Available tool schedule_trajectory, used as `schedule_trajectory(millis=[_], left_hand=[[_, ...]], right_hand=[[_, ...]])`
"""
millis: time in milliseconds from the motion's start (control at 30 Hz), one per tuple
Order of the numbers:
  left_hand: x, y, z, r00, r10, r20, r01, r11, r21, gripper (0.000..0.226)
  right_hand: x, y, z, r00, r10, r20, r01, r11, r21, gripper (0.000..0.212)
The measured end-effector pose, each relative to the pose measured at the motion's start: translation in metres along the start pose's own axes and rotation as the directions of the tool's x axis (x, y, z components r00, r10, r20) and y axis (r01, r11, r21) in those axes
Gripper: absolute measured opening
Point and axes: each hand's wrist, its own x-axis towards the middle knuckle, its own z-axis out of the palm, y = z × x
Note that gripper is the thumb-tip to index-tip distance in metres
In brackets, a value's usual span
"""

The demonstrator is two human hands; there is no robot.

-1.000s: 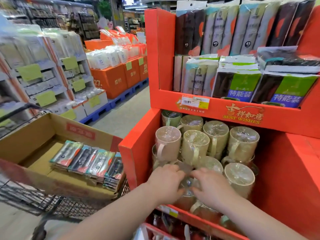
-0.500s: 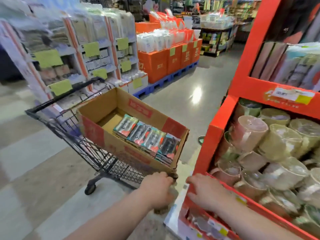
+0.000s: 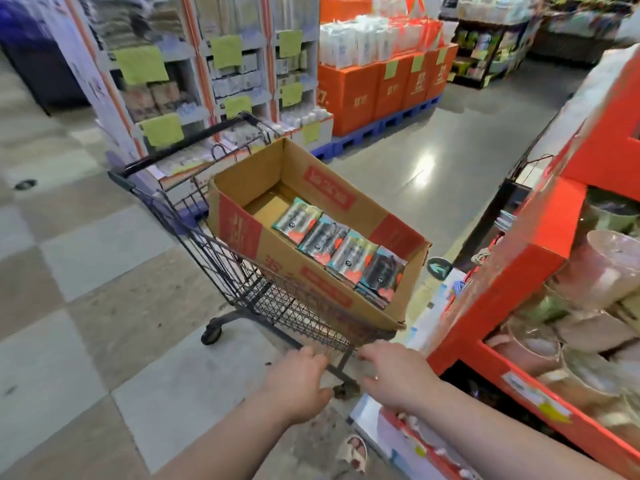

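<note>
A dark wire shopping cart [image 3: 242, 292] stands on the tiled floor ahead of me. It carries an open cardboard box [image 3: 308, 278] with a row of several flat colourful packets [image 3: 339, 252] inside. My left hand [image 3: 298, 386] and my right hand [image 3: 394, 375] both reach forward to the cart's near rim. Their fingers are loosely bent and right at the wire edge, holding nothing. Whether they touch the wire is unclear. On the right, a red cardboard display stand [image 3: 516, 289] holds several mugs [image 3: 602, 271] wrapped in plastic film.
Orange cartons on blue pallets [image 3: 377, 88] sit beyond the cart. A tall white shelving unit with green price cards [image 3: 194, 81] is behind it on the left. A flat printed board [image 3: 398, 441] lies on the floor below my right hand. Open floor stretches left.
My hands left the wrapped mugs on the red stand and moved left to the cart's near rim. The view swung left, away from the shelf.
</note>
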Motion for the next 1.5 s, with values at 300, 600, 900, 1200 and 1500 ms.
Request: schedule_trajectory(millis=[300,600,900,1200,1500], left_hand=[[0.031,-0.055,-0.027,0.988,-0.155,0.013,0.155,0.987,-0.031,0.047],[0.126,-0.076,-0.088,0.988,-0.154,-0.016,0.155,0.988,0.027,0.045],[0.184,-0.077,-0.100,0.991,-0.129,0.022,0.125,0.985,0.121,0.047],[0.232,-0.086,-0.113,0.992,-0.064,0.113,0.043,0.984,0.172,0.053],[0.305,-0.134,-0.133,0.983,0.040,0.177,-0.070,0.983,0.169,0.057]], right_hand=[[0.096,-0.018,-0.026,0.993,-0.112,0.047,0.111,0.994,0.021,0.041],[0.187,0.020,-0.073,0.993,-0.099,0.065,0.093,0.992,0.090,0.042],[0.223,0.055,-0.075,0.992,-0.041,0.118,0.016,0.979,0.204,0.046],[0.242,0.082,-0.068,0.976,0.129,0.177,-0.181,0.931,0.316,0.044],[0.284,0.093,-0.063,0.909,0.324,0.262,-0.409,0.810,0.419,0.044]])
